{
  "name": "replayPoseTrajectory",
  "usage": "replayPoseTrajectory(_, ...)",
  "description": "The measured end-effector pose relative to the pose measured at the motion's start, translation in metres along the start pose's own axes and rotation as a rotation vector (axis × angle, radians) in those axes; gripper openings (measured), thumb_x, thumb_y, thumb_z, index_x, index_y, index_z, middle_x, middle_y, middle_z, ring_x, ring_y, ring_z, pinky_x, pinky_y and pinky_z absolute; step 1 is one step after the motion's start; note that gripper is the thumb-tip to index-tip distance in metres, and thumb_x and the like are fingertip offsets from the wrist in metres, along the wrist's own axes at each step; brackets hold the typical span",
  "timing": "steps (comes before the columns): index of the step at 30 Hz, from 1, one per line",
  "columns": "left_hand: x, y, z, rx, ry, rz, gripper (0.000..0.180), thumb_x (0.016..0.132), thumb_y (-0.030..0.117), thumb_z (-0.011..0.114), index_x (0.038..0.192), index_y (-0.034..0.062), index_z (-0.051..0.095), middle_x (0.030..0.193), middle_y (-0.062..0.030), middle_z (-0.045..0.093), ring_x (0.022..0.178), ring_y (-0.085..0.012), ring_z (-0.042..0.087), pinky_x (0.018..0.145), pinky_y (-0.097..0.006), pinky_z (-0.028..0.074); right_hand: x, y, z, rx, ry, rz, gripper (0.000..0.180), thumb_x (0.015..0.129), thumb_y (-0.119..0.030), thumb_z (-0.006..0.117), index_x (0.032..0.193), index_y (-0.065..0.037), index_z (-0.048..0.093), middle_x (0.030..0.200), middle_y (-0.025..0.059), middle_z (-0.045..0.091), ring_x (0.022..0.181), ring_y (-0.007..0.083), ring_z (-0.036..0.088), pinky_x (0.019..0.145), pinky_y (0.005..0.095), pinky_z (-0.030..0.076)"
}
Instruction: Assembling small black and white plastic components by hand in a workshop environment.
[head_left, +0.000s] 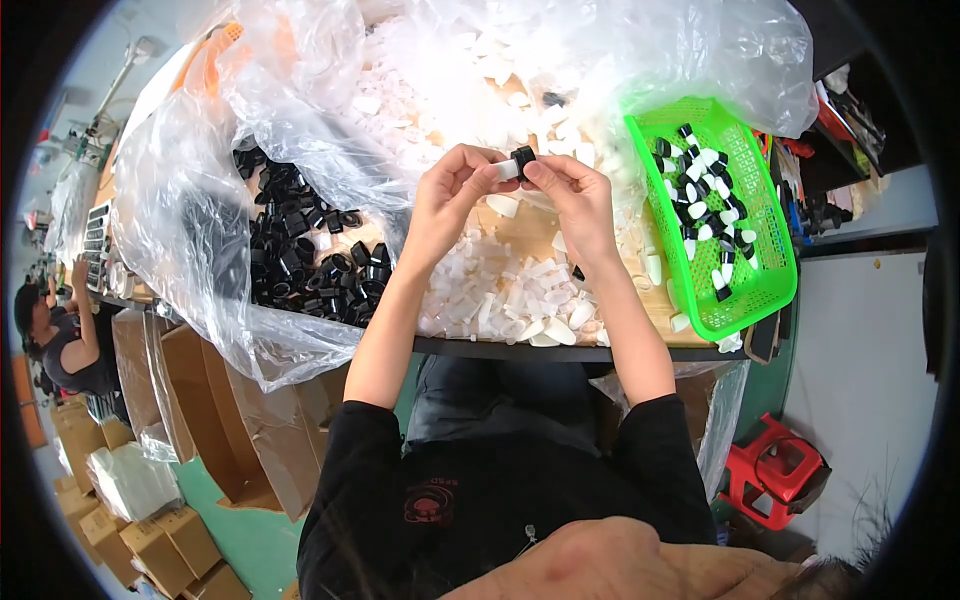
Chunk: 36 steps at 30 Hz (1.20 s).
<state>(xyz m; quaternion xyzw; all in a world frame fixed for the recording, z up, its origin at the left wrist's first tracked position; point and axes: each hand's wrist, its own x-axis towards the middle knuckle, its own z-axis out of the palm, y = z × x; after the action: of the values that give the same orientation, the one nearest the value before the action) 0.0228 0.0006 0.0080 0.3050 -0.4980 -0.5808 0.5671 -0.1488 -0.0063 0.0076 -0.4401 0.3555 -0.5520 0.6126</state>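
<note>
Both hands meet over the worktop (470, 347), to the left of the green basket (742, 318) and near its back end. The left hand (450, 192) pinches a small white plastic piece (507, 170) between its thumb and fingers. The right hand (582, 200) pinches a round black cap (525, 158) the same way. The white piece and the black cap touch, end to end, and lie nearly flat between the two hands.

Inside the green basket is a loose heap of black-and-white pieces (708, 195), each one part black and part white. Left of the basket, just in front of the hands' wrists, lies a pile of small white and see-through plastic bits (525, 295). Farther left of the basket, past the left arm, a big clear plastic bag (170, 215) lies open around a pile of black caps (310, 285). Behind the hands and left of the basket there are more pale bits (420, 85), but the light is so bright there that their shapes are hard to tell. Another clear plastic sheet (745, 55) hangs over the back of the basket. A red stool (775, 470) stands on the floor, lower than the basket and nearer to the person.
</note>
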Motion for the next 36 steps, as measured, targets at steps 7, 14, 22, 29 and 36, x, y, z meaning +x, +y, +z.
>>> replayPoseTrajectory(7,0.002,0.003,0.0,0.078,-0.01,-0.065,0.014,0.097,0.01,0.057,0.095,-0.0031,0.06,0.092,-0.0078,0.063,0.086,-0.0132,0.063,0.079,-0.028,0.054,-0.001,0.0,-0.003,-0.02,-0.017,-0.007,0.022,0.086,-0.012,0.072,0.102,0.004,0.07,0.092,0.0084,0.07,0.084,0.012,0.065,0.081,0.0251,0.051)
replayPoseTrajectory(14,0.002,-0.01,-0.002,0.221,-0.034,-0.031,0.015,0.095,0.012,0.062,0.094,-0.003,0.062,0.083,-0.0048,0.064,0.077,-0.0084,0.059,0.069,-0.023,0.05,0.0,-0.004,-0.002,-0.032,-0.092,0.024,0.018,0.086,-0.012,0.072,0.098,0.001,0.071,0.09,0.0049,0.07,0.082,0.0111,0.063,0.081,0.0242,0.049)
replayPoseTrajectory(22,0.004,0.0,0.001,0.184,0.007,-0.082,0.013,0.091,0.006,0.066,0.097,-0.005,0.062,0.084,-0.0056,0.066,0.076,-0.0089,0.061,0.067,-0.022,0.05,0.003,0.006,-0.01,-0.336,-0.117,-0.169,0.015,0.089,-0.014,0.069,0.095,-0.001,0.072,0.095,0.0037,0.067,0.085,0.0099,0.061,0.078,0.0234,0.048)
replayPoseTrajectory(29,0.006,0.001,-0.013,0.201,0.084,-0.001,0.031,0.089,-0.002,0.064,0.119,-0.0063,0.056,0.1,-0.0101,0.067,0.09,-0.0143,0.064,0.083,-0.025,0.052,0.004,0.012,-0.01,-0.547,-0.17,-0.068,0.015,0.093,-0.016,0.061,0.094,-0.003,0.067,0.092,0.0056,0.067,0.082,0.0138,0.062,0.074,0.0269,0.049)
replayPoseTrajectory(36,0.007,-0.001,-0.015,0.374,0.131,0.226,0.031,0.087,-0.008,0.063,0.117,-0.0057,0.057,0.109,-0.0109,0.065,0.101,-0.0152,0.063,0.09,-0.027,0.05,-0.016,0.042,0.004,-1.276,-0.449,-0.193,0.014,0.081,-0.014,0.067,0.088,-0.003,0.063,0.087,0.0143,0.067,0.081,0.0314,0.066,0.074,0.0378,0.051)
